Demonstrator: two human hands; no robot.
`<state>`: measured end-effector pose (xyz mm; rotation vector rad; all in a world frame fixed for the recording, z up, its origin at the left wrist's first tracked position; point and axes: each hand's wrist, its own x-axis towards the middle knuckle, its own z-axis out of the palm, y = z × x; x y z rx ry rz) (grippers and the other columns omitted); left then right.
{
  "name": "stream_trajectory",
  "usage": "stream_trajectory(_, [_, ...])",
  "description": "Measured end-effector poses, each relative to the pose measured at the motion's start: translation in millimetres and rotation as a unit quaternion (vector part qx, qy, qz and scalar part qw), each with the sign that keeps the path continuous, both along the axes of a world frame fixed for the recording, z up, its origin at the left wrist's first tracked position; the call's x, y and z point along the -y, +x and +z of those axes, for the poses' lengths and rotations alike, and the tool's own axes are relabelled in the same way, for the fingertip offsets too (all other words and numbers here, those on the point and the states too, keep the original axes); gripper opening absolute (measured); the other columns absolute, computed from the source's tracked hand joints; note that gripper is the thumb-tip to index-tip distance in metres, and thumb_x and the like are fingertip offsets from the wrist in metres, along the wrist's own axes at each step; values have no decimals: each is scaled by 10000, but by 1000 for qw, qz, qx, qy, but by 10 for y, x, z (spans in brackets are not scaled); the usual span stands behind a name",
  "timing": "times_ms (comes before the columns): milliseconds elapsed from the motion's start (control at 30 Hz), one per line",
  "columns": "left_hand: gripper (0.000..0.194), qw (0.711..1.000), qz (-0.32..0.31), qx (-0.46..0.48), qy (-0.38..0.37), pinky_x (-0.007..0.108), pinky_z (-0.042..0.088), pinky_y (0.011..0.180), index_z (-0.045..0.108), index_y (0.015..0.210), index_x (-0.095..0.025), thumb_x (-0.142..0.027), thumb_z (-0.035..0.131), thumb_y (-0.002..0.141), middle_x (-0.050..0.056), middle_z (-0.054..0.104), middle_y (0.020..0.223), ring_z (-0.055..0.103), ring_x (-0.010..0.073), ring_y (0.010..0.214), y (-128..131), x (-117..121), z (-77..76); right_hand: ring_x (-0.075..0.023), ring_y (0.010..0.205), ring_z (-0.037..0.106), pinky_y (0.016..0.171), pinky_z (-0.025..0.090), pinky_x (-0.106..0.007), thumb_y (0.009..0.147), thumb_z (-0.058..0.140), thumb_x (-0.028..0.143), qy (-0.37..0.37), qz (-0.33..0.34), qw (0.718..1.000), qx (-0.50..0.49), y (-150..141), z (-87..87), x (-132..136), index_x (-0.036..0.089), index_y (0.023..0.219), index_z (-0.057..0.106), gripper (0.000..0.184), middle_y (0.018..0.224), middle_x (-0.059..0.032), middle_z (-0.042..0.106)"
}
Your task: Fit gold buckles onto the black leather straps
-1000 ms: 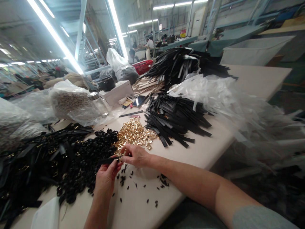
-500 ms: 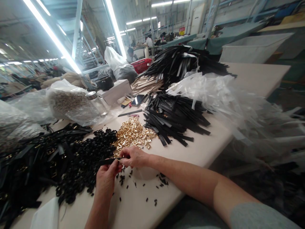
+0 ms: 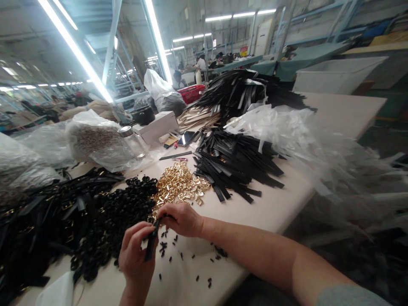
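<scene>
A short black strap [image 3: 151,245] is gripped between the thumb and fingers of my left hand [image 3: 137,248], its lower end pointing down toward me. At its upper end the fingers of my right hand [image 3: 182,219] are closed, pinching the strap; any small part under the fingertips is hidden. Just beyond both hands lies a heap of gold buckles [image 3: 177,180]. To its left spreads a pile of small black loops [image 3: 127,208]. Small black bits [image 3: 163,248] are scattered on the table below my right wrist.
Loose black straps [image 3: 232,157] lie right of the buckles. Buckled straps [image 3: 41,229] are heaped at the left. A glass jar [image 3: 134,142], a plastic bag [image 3: 92,138], a white box [image 3: 157,127] and a phone [image 3: 186,138] stand or lie behind. White strips [image 3: 287,127] hang over the right edge.
The strap has turned from lying sideways to pointing down toward me. My left hand has rotated and its fingers now show on top; my right hand stays at the strap's end.
</scene>
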<state>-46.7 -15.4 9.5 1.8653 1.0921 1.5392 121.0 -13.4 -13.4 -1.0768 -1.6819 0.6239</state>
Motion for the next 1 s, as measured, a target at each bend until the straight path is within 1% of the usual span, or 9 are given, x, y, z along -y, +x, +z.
stream_trajectory(200, [115,1000,19,4,3,351,444,957,740,794,-294,-210,778,725,59,659,932,604,231,875,57,122,29,-89,678,651,679,480,-184,921,566,277,-18,11,1000,-10,-13,-26,10,204,1022,603,130,772,19,692])
stream_trajectory(467, [121,999,6,19,38,332,471,929,763,779,-302,-189,717,783,57,662,916,620,218,868,103,201,76,-92,661,666,646,494,-185,917,560,264,-9,11,999,-39,-24,23,53,190,1009,585,120,777,5,702])
stream_trajectory(600, [93,1000,6,29,3,351,454,981,765,775,-310,-230,722,792,64,673,937,621,223,903,93,221,57,-96,684,672,657,499,-190,916,543,239,3,17,999,-44,-22,29,61,191,1032,577,130,794,3,700])
stream_trajectory(667, [56,999,-1,28,-40,358,456,992,749,779,-301,-252,766,759,63,676,952,625,223,926,64,203,55,-99,703,673,673,501,-194,916,546,240,-4,14,999,-38,-13,34,62,195,1054,577,148,809,2,699])
stream_trajectory(733, [112,995,-13,27,-99,360,486,964,718,776,-291,-279,811,716,57,677,957,632,229,950,38,175,63,-98,704,667,688,501,-197,920,549,258,-12,19,999,-27,-2,39,61,195,1060,581,157,823,-1,697])
stream_trajectory(800, [157,992,-21,21,-126,353,520,918,696,774,-286,-304,830,694,54,681,949,642,234,957,21,147,70,-96,690,656,696,499,-197,926,545,275,-8,31,999,-15,8,40,58,191,1048,587,154,826,-3,696])
stream_trajectory(867, [118,997,-17,8,-77,342,533,895,712,779,-283,-292,811,715,57,695,922,658,226,923,8,115,66,-97,699,651,710,500,-201,923,539,265,4,32,999,-9,13,37,56,189,1039,592,148,847,-8,698])
stream_trajectory(933, [91,997,-32,-42,52,309,542,865,743,812,-281,-212,763,757,52,712,893,676,198,850,-13,71,53,-104,743,658,728,504,-207,907,543,239,16,13,1000,-8,12,30,54,189,1059,590,167,894,-19,703])
stream_trajectory(1000, [198,972,-53,-119,196,267,547,819,751,876,-273,-104,701,788,37,716,895,680,164,792,-46,16,42,-109,783,663,736,507,-211,887,555,220,27,-8,1000,-14,6,20,52,190,1107,574,223,917,-22,703])
